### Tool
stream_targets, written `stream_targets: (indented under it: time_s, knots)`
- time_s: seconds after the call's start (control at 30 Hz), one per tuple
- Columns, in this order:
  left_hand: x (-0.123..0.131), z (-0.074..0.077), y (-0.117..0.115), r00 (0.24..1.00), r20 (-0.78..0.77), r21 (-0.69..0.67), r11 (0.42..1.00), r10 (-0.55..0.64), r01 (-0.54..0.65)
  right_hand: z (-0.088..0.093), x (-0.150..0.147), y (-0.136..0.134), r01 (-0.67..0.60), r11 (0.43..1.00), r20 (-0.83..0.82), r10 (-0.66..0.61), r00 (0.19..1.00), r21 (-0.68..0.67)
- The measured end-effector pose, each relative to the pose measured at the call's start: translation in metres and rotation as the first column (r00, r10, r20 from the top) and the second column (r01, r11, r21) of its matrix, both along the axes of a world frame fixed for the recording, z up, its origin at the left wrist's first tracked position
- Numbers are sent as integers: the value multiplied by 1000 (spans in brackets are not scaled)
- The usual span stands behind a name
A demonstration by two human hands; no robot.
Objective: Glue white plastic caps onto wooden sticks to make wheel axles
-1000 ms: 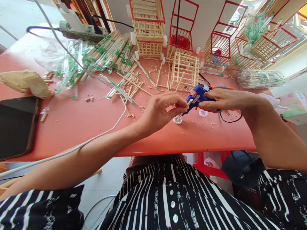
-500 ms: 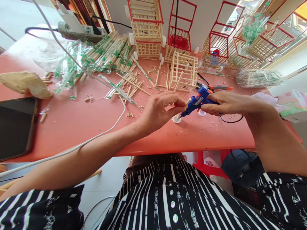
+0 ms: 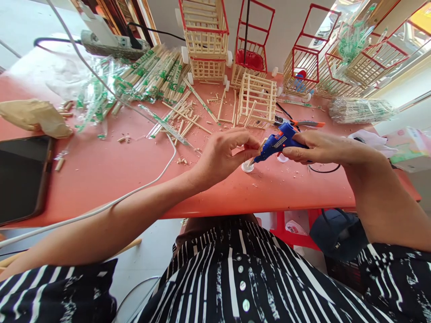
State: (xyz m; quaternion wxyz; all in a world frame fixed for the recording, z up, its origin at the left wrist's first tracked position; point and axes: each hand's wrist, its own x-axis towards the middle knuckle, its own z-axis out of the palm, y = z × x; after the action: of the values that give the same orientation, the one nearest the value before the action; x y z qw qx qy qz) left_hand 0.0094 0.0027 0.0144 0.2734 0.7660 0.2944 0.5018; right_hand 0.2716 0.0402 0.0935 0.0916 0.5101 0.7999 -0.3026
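Head view: The left hand [image 3: 226, 151] is pinched, thumb against fingers, on a short wooden stick [image 3: 263, 143]. The right hand [image 3: 318, 146] is wrapped around the grip of a blue glue gun [image 3: 279, 142], nozzle directed toward the left fingertips. A white disc [image 3: 247, 168] lies just below the left fingertips. A wooden stick frame [image 3: 258, 99] stands beyond both hands; orange-handled pliers [image 3: 310, 124] lie just beyond the right hand.

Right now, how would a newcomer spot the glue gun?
Across the reddish table, find the person's right hand. It grips the glue gun, which points toward a small white disc. Its solid blue body with a glowing red light sets it apart from the pale wooden sticks nearby.
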Motion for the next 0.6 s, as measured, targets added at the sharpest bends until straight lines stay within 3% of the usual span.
stream_targets:
  time_s: [0.6]
  knots:
    - [0,0,0,1000,-7,14,1000,1,0,-3,-9,5,33,994,-73,-41,996,-107]
